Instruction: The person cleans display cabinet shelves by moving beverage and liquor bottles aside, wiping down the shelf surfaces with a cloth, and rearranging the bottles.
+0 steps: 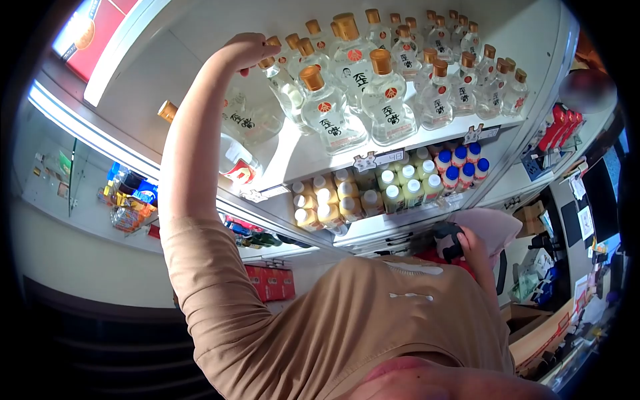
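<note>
My left hand [248, 51] reaches up to the top shelf, its fingers curled at the gold cap of a clear glass liquor bottle [288, 93]. That bottle leans slightly beside other gold-capped bottles, among them one at the front [333, 120] and a larger one [353, 63]. Behind my left forearm, another clear bottle [250, 123] seems tipped over; the arm hides part of it. A clear bottle with a red label [241, 163] is near the shelf edge. Low at my right side, my right hand [472, 250] is closed on a dark rounded object [448, 241] whose kind I cannot make out.
Below the top shelf [427, 140] stand yellowish bottles with white caps [327, 197], pale green ones [410, 180] and blue-capped ones [460, 163]. A price tag [390, 157] hangs on the shelf edge. A pinkish bag [490, 230] is by my right hand. Desk clutter and a monitor [600, 200] are at right.
</note>
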### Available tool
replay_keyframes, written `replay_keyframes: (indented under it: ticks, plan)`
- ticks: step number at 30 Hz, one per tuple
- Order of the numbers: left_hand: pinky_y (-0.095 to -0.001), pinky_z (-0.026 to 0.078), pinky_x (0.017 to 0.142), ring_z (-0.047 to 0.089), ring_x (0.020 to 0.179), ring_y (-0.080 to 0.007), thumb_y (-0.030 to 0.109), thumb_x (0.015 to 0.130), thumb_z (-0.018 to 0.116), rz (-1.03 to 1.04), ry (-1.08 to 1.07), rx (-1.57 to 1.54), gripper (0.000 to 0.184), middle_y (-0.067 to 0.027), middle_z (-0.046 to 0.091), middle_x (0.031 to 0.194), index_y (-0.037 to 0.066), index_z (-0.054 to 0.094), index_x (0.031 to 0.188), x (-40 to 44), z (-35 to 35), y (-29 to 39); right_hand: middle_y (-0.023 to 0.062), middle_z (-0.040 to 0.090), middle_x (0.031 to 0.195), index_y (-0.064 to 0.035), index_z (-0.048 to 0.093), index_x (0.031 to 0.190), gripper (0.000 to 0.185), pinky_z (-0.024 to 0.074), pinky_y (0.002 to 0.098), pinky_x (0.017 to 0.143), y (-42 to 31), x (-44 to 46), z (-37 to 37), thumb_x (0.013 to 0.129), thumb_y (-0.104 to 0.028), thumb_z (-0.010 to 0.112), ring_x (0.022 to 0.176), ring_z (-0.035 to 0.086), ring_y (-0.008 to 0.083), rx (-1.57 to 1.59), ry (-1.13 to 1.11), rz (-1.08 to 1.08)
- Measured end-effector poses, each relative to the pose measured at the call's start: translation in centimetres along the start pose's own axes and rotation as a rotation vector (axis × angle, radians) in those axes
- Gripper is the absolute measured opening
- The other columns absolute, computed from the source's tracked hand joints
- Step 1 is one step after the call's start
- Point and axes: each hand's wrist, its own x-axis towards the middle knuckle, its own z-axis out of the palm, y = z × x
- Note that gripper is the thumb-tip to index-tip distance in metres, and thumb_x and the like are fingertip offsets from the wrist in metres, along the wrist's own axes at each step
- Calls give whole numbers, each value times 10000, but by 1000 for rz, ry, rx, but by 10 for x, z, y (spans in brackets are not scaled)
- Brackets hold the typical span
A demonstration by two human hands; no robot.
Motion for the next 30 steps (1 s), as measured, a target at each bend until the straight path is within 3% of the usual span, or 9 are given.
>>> replay_keyframes:
  ticks: [5, 8, 14, 17, 26, 30]
  plan:
    - [-352, 409, 414, 457, 346, -190, 462, 856, 487, -18, 8, 206, 538, -88, 429, 412, -9, 542, 601, -2, -3, -7, 192, 629, 991, -39, 586, 1115, 282, 468, 360, 822, 3, 1, -1, 910, -206, 489, 936, 616, 337, 41, 2, -7]
    - [-363, 406, 411, 460, 350, -195, 473, 851, 494, -79, 40, 170, 600, -80, 446, 420, -13, 507, 500, -13, -4, -4, 191, 632, 979, -35, 589, 1109, 276, 470, 351, 819, 5, 2, 1, 907, -197, 495, 928, 622, 325, 68, -6, 3]
    - [-368, 427, 416, 472, 353, -194, 474, 840, 512, -163, -8, 157, 619, -82, 456, 411, -19, 491, 467, -27, -9, -3, 179, 636, 970, -33, 587, 1113, 276, 468, 336, 818, -9, 4, -4, 906, -191, 495, 911, 627, 303, 111, -35, 30]
    - [-342, 438, 416, 477, 355, -181, 463, 833, 516, -130, -43, 170, 585, -69, 448, 409, -11, 506, 489, -29, -10, -7, 176, 636, 971, -36, 586, 1115, 279, 467, 332, 817, -2, 6, -1, 905, -196, 497, 908, 627, 297, 125, -28, 23]
    - [-279, 481, 485, 558, 532, -111, 246, 793, 614, -52, -173, -81, 237, -35, 583, 669, 39, 585, 904, -36, -21, -19, 172, 641, 963, -37, 587, 1111, 284, 469, 333, 813, 4, 7, -1, 905, -211, 500, 898, 630, 290, 113, -28, 37]
    - [-267, 492, 538, 566, 583, -112, 169, 756, 651, 9, -199, -11, 213, -32, 599, 759, 49, 593, 922, -31, -26, -21, 173, 641, 958, -36, 587, 1109, 281, 469, 332, 811, 6, 5, 0, 905, -209, 502, 892, 631, 287, 126, -14, 58]
